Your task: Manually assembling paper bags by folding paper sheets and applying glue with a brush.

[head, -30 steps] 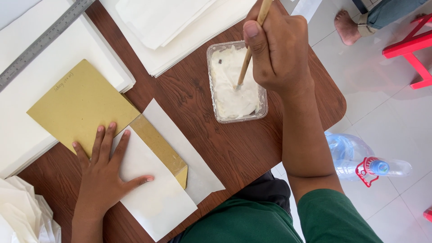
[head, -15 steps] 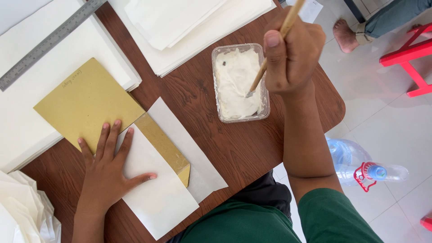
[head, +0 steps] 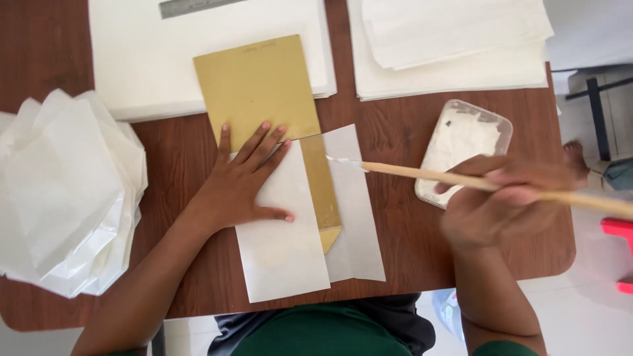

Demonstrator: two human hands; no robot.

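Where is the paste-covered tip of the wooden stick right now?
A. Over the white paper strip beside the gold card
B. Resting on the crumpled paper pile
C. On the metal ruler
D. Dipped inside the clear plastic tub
A: the right hand holds the wooden stick so that its white tip sits over the white paper strip next to the gold card, clear of the plastic tub.

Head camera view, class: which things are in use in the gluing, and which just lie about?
In use: left hand, white paper sheet, gold envelope, right hand, brush stick, paste tub.
Lying about: crumpled paper heap, paper stacks, metal ruler.
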